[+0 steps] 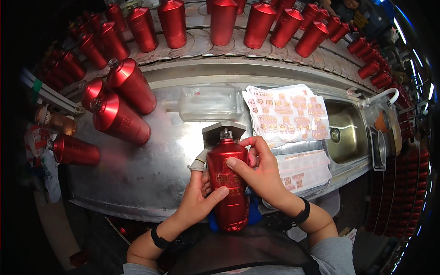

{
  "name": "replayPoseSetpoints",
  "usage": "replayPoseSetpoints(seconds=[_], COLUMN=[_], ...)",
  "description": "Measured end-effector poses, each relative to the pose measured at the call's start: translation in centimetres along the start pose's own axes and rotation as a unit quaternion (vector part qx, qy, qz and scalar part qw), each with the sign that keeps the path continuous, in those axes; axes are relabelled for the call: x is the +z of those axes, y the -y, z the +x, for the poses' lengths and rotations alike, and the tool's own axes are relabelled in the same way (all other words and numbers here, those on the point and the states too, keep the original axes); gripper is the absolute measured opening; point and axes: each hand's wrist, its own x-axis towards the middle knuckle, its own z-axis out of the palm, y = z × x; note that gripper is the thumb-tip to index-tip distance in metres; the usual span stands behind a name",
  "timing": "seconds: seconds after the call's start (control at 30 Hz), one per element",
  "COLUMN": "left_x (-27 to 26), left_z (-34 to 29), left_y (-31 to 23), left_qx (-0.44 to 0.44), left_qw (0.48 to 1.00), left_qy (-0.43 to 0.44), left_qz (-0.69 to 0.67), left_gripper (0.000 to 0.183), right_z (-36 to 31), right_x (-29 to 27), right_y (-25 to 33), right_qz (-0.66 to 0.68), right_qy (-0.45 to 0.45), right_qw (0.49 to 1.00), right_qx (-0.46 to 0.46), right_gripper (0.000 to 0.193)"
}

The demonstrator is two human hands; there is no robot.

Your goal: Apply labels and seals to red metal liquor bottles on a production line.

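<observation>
- From my remote seat, I have one red bottle (234, 176) in work, at the near edge of the bench (151, 183), right in front of the wearer's body. Its clear-topped neck points away from the wearer, its base toward them.
- I see the left hand (198, 199) clamped on the bottle's left flank, thumb laid across the lower front. A pale wrap (199, 161) covers one fingertip.
- I see the right hand (262, 172) closed on the upper right side, thumb tip pressed to the front face near the gold-coloured marking, fingers curled at the shoulder.
- A grey metal bracket (210, 134) stands just behind the neck; I cannot tell whether the two touch.
- Something blue (255, 213) shows beside the bottle's lower end; I cannot make out what it is.
- Beyond the bracket I have a clear flat-sided container (211, 104) on the bench.
- To its right lie printed sheets (289, 112), with more nearer the wearer, then a sink (339, 118).
- On the left, three red bottles cluster together, with another near the bench's end.
- Along the back, a curved conveyor (288, 57) carries many more.
</observation>
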Motion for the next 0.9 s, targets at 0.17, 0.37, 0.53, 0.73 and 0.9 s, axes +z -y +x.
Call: replayPoseSetpoints(seconds=[0.17, 0.37, 0.53, 0.73, 0.9], left_x=[-0.1, -0.4, -0.9, -1.0, -0.4], left_z=[0.1, 0.0, 0.7, 1.9, 3.0], left_y=[0.1, -0.1, -0.5, -1.2, -1.6], left_qx=[0.002, -0.003, -0.011, 0.022, 0.028], left_qw=[1.0, 1.0, 1.0, 0.998, 0.997], left_qy=[-0.008, -0.004, 0.001, -0.045, -0.074], left_qz=[-0.001, 0.0, -0.014, -0.035, -0.005], left_gripper=[0.092, 0.092, 0.084, 0.069, 0.064], right_z=[0.2, 0.4, 0.5, 0.0, 0.1], right_x=[0.2, 0.2, -0.4, -0.4, -0.3], right_y=[0.0, -0.8, -3.2, -2.7, -2.9], right_qz=[-0.016, -0.076, 0.091, 0.152, 0.13], right_qy=[0.002, -0.007, 0.016, 0.039, 0.041], right_qw=[1.0, 0.997, 0.995, 0.987, 0.99], right_qx=[0.012, 0.006, 0.025, 0.044, 0.032], right_gripper=[0.04, 0.039, 0.03, 0.024, 0.033])
